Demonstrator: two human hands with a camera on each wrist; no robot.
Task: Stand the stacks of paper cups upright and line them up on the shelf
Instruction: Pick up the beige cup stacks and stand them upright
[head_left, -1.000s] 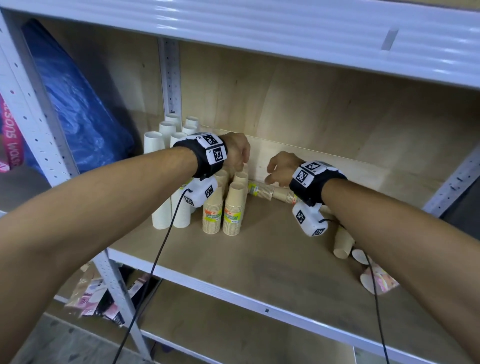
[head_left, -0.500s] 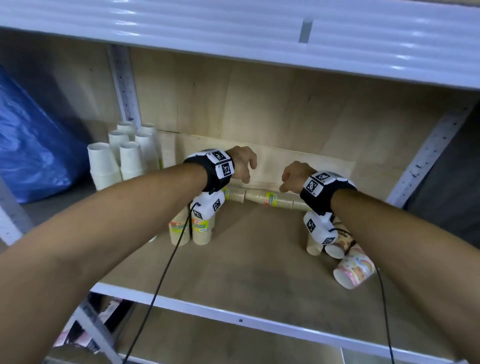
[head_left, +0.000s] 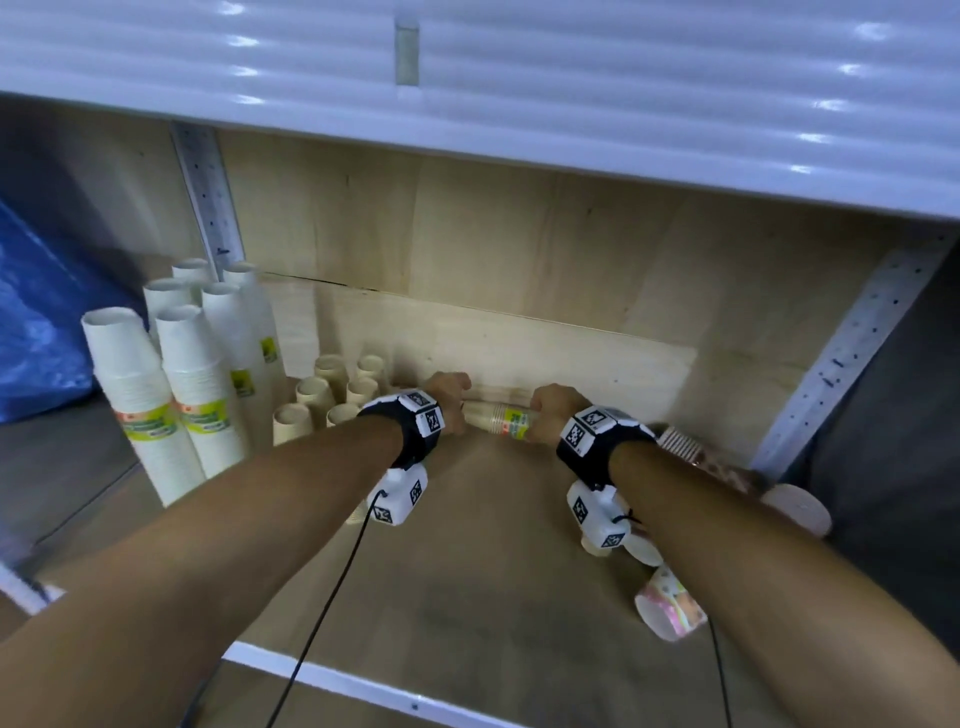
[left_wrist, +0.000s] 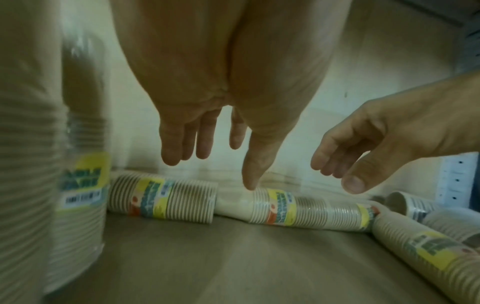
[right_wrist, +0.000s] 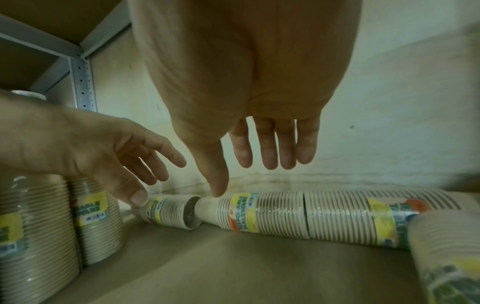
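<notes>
Several wrapped stacks of tan paper cups lie end to end along the back wall of the shelf (head_left: 493, 597). One long lying stack (head_left: 501, 420) (left_wrist: 306, 211) (right_wrist: 259, 214) is between my hands. A shorter lying stack (left_wrist: 166, 203) (right_wrist: 171, 211) sits to its left. My left hand (head_left: 451, 397) (left_wrist: 210, 164) hangs open just above them, thumb tip close to the long stack. Above the same stack my right hand (head_left: 550, 410) (right_wrist: 246, 176) is open, thumb tip near its closed end. Neither hand holds anything. Tan stacks (head_left: 332, 395) stand upright to the left.
Tall white cup stacks (head_left: 156, 405) stand at the far left beside a blue bag (head_left: 36, 332). More stacks (left_wrist: 428, 246) lie at the right, with a patterned cup (head_left: 670, 608) near the front. The upper shelf (head_left: 467, 78) hangs low overhead; a metal post (head_left: 841, 364) bounds the right.
Both hands have reached deeper and lower, from above the upright tan stacks to the lying stacks at the back wall. My view has swung right and closer.
</notes>
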